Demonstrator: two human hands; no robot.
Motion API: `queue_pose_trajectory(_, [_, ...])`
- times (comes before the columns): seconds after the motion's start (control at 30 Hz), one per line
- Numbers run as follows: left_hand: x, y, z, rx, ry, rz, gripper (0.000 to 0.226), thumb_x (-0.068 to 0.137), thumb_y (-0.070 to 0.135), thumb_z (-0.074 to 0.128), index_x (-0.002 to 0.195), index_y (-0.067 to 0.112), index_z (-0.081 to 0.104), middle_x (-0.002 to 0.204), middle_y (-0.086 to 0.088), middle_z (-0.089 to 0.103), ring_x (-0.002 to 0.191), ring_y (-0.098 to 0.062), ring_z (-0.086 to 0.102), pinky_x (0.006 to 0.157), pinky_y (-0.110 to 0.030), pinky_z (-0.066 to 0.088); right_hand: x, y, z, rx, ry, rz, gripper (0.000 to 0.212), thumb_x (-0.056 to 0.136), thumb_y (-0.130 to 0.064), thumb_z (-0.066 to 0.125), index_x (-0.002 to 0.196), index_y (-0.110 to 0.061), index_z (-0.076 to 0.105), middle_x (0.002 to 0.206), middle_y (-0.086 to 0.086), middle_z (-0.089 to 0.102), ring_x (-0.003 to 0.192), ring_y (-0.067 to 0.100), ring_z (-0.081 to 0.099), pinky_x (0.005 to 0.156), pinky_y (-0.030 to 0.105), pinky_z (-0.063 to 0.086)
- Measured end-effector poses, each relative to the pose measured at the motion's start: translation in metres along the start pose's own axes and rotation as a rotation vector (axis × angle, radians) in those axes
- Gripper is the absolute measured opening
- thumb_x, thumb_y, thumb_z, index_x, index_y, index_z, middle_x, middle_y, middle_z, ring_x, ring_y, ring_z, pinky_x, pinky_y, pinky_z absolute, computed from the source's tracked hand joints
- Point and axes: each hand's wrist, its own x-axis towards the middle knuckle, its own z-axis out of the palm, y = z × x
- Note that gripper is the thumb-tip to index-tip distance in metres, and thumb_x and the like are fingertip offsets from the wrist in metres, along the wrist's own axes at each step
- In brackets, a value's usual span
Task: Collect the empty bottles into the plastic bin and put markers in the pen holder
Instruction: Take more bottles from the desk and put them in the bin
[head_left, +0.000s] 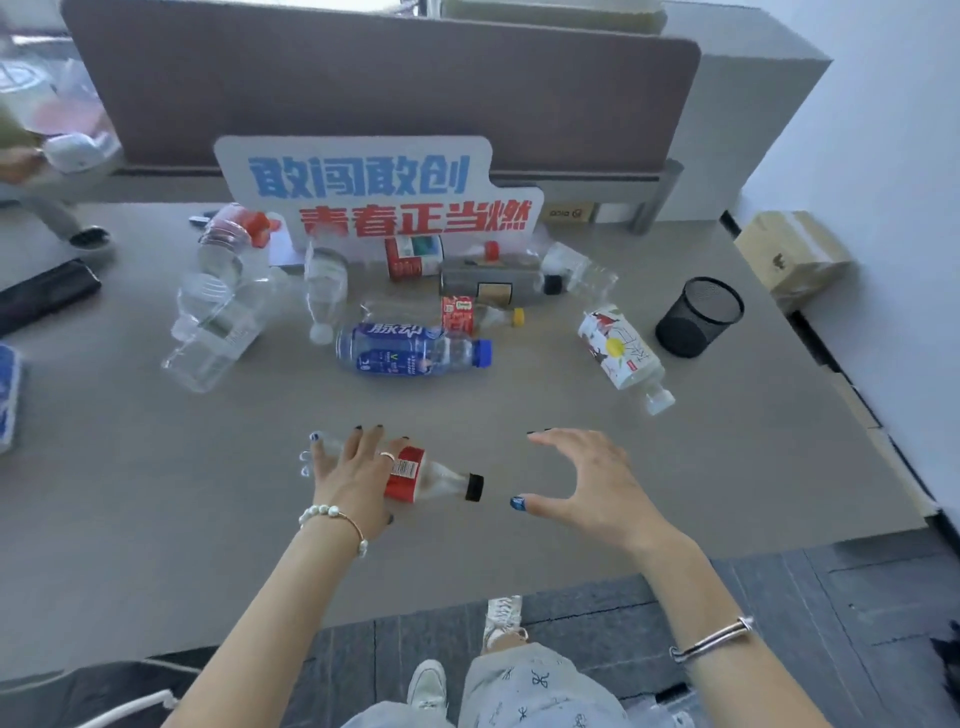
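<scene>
Left hand fingers clamp the red-label bottle; right hand fingers spread apart beside its cap; grip mid-body, lift level off the table

left hand: dark-painted nails are seen, a ring is worn on one finger, a thin bracelet strung with pale beads is worn at the wrist | right hand: a blue-patterned thumbnail is seen, a silver bangle is worn on the forearm | arms: no sleeves are seen | legs: light patterned trousers and pale lace-up shoes are worn
</scene>
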Motion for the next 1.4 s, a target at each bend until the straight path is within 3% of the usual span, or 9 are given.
queue_pose_trajectory(0.17, [0.024,0.008,-0.003,-0.091,0.031,-0.026,0.074,0.073,0.036,0.070,0.137,0.036,0.033,0.135,0.005,0.039,0.132,-0.016,0.032,0.115,-0.050,0.001,0.039,0.020,-0.016,0.004,-0.031,-0.033,0.066,0.074,-0.051,0.069,0.132,-0.036,0.042,0.139,-0.013,0.041,0.132,0.008,0.027,0.099,0.021,0.014])
queue_pose_trajectory(0.3, [0.048,0.034,-0.026,-0.135,0.059,0.000,0.074,0.065,0.049,0.072,0.131,0.039,0.040,0.121,0.005,0.044,0.119,-0.016,0.045,0.117,-0.040,0.012,0.067,0.044,-0.037,0.053,-0.055,-0.007,0.066,0.074,-0.050,0.069,0.133,-0.036,0.042,0.138,-0.014,0.040,0.132,0.007,0.027,0.106,0.024,0.017])
queue_pose_trajectory(0.53, [0.089,0.083,-0.074,-0.166,0.152,0.025,0.075,0.068,0.053,0.069,0.134,0.039,0.035,0.126,0.005,0.041,0.116,-0.019,0.046,0.111,-0.034,0.023,0.121,0.096,-0.080,0.123,0.062,0.095,0.061,0.072,-0.047,0.072,0.127,-0.034,0.049,0.132,-0.012,0.046,0.127,0.012,0.032,0.109,0.032,0.026])
queue_pose_trajectory(0.77, [0.127,0.108,-0.081,-0.202,0.115,0.045,0.073,0.069,0.056,0.067,0.133,0.038,0.035,0.129,0.007,0.040,0.122,-0.016,0.041,0.111,-0.034,0.021,0.162,0.138,-0.086,0.058,0.157,0.120,0.053,0.071,-0.039,0.074,0.119,-0.029,0.055,0.123,-0.008,0.053,0.112,0.018,0.040,0.098,0.035,0.036])
queue_pose_trajectory(1.0, [0.149,0.113,-0.090,-0.224,0.077,0.032,0.078,0.070,0.064,0.062,0.137,0.037,0.031,0.128,0.008,0.040,0.121,-0.014,0.040,0.109,-0.030,0.024,0.191,0.160,-0.071,0.000,0.067,0.147,0.081,0.065,-0.040,0.076,0.135,-0.035,0.036,0.139,-0.006,0.034,0.126,0.023,0.034,0.100,0.033,0.030])
queue_pose_trajectory(1.07, [0.151,0.112,-0.093,-0.235,0.081,0.028,0.079,0.071,0.064,0.062,0.138,0.036,0.031,0.129,0.008,0.040,0.121,-0.014,0.040,0.108,-0.030,0.025,0.195,0.160,-0.069,0.080,0.061,0.170,0.080,0.067,-0.028,0.075,0.135,-0.038,0.033,0.137,-0.008,0.034,0.120,0.020,0.040,0.090,0.032,0.041])
queue_pose_trajectory(1.17, [0.149,0.112,-0.095,-0.234,0.086,0.033,0.080,0.071,0.063,0.063,0.139,0.035,0.030,0.130,0.008,0.040,0.122,-0.015,0.040,0.108,-0.030,0.024,0.193,0.158,-0.066,0.127,0.082,0.156,0.072,0.070,-0.020,0.069,0.130,-0.041,0.036,0.133,-0.012,0.036,0.110,0.015,0.048,0.073,0.028,0.043])
queue_pose_trajectory(1.4, [0.128,0.112,-0.096,-0.244,0.127,0.074,0.078,0.071,0.060,0.065,0.139,0.035,0.033,0.127,0.008,0.042,0.119,-0.015,0.042,0.107,-0.029,0.025,0.163,0.137,-0.075,0.178,0.129,0.139,0.074,0.063,-0.019,0.069,0.126,-0.045,0.038,0.126,-0.014,0.040,0.109,0.017,0.048,0.082,0.034,0.048])
